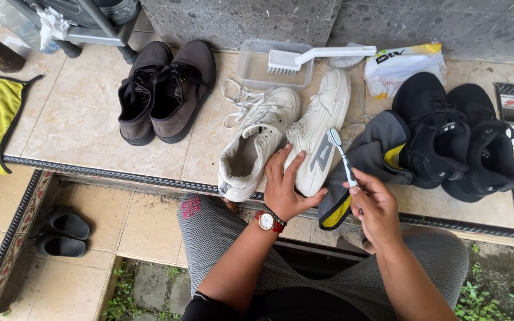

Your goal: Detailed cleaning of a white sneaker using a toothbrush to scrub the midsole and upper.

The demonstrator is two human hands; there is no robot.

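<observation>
Brown shoes (165,89) sit far left on the tiled surface (78,119). The left hand (285,187) lies spread on a white sneaker (316,134) lying there; the right hand (376,205) grips a toothbrush (341,156) beside black shoes (453,137).

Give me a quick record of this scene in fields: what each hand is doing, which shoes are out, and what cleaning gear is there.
Left hand: rests on the white sneakers, on the tipped one
Right hand: holds a toothbrush, bristles up
Other shoes: brown pair at left, black pair at right
Cleaning gear: white scrub brush lying across a clear plastic tub; white pouch; grey and yellow cloth
Surface: tiled ledge
Below: dark sandals on the floor
</observation>
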